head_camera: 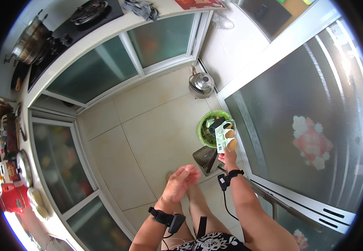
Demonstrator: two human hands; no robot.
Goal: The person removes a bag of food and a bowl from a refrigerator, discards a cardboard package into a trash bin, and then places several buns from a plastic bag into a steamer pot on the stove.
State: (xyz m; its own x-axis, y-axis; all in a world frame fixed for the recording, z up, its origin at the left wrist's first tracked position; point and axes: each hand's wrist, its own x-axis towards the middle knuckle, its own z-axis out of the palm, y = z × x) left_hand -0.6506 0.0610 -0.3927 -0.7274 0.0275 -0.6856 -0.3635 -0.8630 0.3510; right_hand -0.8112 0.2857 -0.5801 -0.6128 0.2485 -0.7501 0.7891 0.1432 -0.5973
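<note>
My right hand (229, 158) grips the near end of a printed carton sleeve (221, 138) with rounded cut-outs and brown cardboard inside. The sleeve is held over the right part of a green waste bin (199, 133), which stands on the floor with a plastic liner. Dark scraps and other refuse (208, 129) show inside the bin, partly hidden by the sleeve. My left hand (183, 182) hangs in the air left of the bin, holding nothing, its fingers loosely curved. A dustpan (204, 157) lies just below the bin, near my right wrist.
A steel kettle (201, 84) stands on the tiled floor beyond the bin. Frosted glass sliding doors (281, 125) rise at the right. Cabinets with glass fronts (93, 69) run along the far and left sides. A steel pot (31, 40) sits by the stove at upper left.
</note>
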